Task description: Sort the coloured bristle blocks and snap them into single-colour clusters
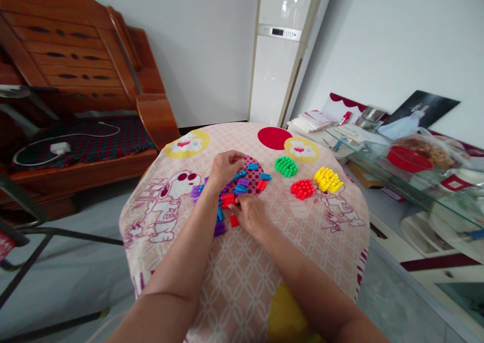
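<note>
A loose pile of small red, blue and purple plastic pieces [242, 185] lies mid-table on a cartoon-print cloth [302, 232]. My left hand [226, 166] hovers over the pile's far left part, fingers curled down onto the pieces; what it grips is hidden. My right hand [250, 213] rests at the pile's near edge, fingertips pinched on a red piece [228, 198]. Another red piece [234, 221] lies by its thumb. To the right sit sorted clusters: green [286, 166], red [302, 188] and yellow [328, 179].
A wooden bench [75, 80] with a white charger and cable stands at the left. A glass shelf [397, 176] with a red bowl, papers and a photo runs along the right. A white standing air conditioner [278, 50] is behind the table. Black chair legs cross lower left.
</note>
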Motion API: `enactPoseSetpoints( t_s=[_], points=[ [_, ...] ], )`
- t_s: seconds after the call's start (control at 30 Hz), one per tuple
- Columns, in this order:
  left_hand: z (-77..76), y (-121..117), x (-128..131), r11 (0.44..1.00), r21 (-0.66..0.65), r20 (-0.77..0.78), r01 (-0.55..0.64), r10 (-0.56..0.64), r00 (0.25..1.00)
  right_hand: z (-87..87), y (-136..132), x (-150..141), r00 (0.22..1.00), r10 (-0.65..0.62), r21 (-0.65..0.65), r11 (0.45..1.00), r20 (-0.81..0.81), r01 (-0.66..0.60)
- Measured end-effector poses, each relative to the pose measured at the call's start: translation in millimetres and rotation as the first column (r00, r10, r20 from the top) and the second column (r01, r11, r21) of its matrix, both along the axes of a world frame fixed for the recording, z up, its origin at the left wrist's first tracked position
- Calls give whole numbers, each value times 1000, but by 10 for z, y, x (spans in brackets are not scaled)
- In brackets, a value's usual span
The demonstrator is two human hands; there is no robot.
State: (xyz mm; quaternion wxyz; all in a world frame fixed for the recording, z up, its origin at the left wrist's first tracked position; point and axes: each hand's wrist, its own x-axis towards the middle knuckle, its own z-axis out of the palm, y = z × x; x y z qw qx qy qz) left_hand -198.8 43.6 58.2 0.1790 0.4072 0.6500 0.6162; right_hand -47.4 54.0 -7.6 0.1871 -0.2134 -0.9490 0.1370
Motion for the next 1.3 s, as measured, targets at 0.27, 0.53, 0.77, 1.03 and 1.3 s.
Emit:
enactPoseSetpoints(
  t_s=[0.27, 0.53, 0.77, 1.03, 1.3],
  points=[
    [21, 25, 84, 999, -13, 1, 30, -30, 1000, 70, -35, -74, 994, 41, 92, 995, 106, -50],
    [41, -34, 35, 999, -20, -8, 30, -30, 1000, 9, 131, 33, 985, -64, -13, 998, -158, 63],
    [15, -26, 69, 915, -185, -146, 360, -387, 910, 18, 390, 209, 876, -263, -127, 965, -405, 231],
    [-104, 127, 208, 905, -160, -159, 394, -417, 895, 151, 455, 333, 821, -250, -77, 966, -514, 246],
    [-97, 761, 601, 899, -209, -321, 384, -434, 842, 333, 213, 417, 837, -18, 41, 998, -547, 49]
  ],
)
